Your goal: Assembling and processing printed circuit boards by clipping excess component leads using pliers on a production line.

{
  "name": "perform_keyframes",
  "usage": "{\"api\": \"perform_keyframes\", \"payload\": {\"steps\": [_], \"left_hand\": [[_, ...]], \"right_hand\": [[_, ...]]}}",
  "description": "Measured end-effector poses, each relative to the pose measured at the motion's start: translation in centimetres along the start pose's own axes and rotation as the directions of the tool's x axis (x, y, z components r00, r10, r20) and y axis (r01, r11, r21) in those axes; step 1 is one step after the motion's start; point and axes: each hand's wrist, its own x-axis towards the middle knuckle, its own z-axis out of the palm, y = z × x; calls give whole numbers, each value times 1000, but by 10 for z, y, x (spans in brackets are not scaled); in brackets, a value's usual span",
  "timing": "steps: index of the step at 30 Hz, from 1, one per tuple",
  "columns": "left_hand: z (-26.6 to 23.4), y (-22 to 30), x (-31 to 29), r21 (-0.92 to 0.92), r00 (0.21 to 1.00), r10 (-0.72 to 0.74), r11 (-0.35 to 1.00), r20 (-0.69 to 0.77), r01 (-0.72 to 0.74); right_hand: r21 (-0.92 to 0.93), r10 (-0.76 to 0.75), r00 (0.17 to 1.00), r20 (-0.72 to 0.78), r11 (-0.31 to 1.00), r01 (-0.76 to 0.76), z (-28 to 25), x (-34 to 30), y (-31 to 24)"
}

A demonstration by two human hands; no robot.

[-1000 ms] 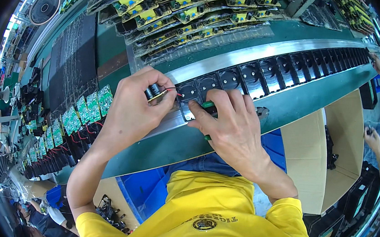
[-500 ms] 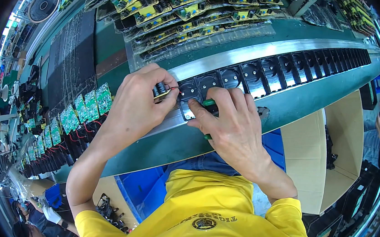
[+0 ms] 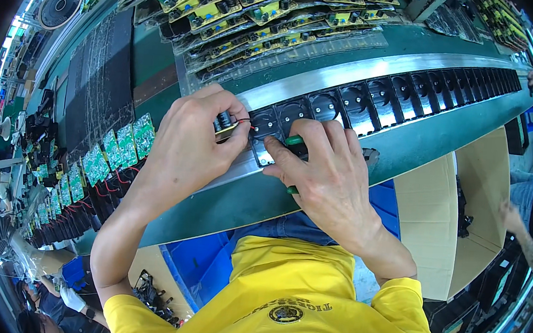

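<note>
My left hand (image 3: 195, 140) is closed, pinching a small circuit board (image 3: 223, 125) with dark cylindrical parts. A short red wire (image 3: 244, 121) runs from the board to a black plastic case shell (image 3: 268, 127), the nearest of a long row. My right hand (image 3: 336, 179) is curled around a green-handled hand tool (image 3: 295, 141), perhaps pliers or cutters; the palm covers most of it. The right index fingertip and thumb rest at the edge of that near shell, and the wire's end inside is too small to make out.
Black shells (image 3: 402, 93) line a metal rail (image 3: 352, 74) on the green bench (image 3: 224, 206). Behind are stacked sheets of yellow-part boards (image 3: 255, 18). Green boards with wires (image 3: 114, 148) stand at left. A cardboard box (image 3: 427, 227) and blue bin (image 3: 196, 259) sit below; another person's hand (image 3: 511, 219) is at right.
My hands hold nearly the same pose, with only slight shifts. At the far right, the other person's arms have moved apart, one up toward the bench end and one lower.
</note>
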Motion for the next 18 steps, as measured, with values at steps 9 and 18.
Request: {"api": "perform_keyframes", "payload": {"steps": [9, 18], "left_hand": [[3, -7, 3, 33, 998, 64, 997, -18, -63], [4, -5, 3, 99, 997, 57, 993, 43, -61]], "right_hand": [[-4, 8, 1000, -2, 1000, -8, 1, 2, 0], [-11, 24, 998, 62, 1000, -23, -18, 7, -7]]}}
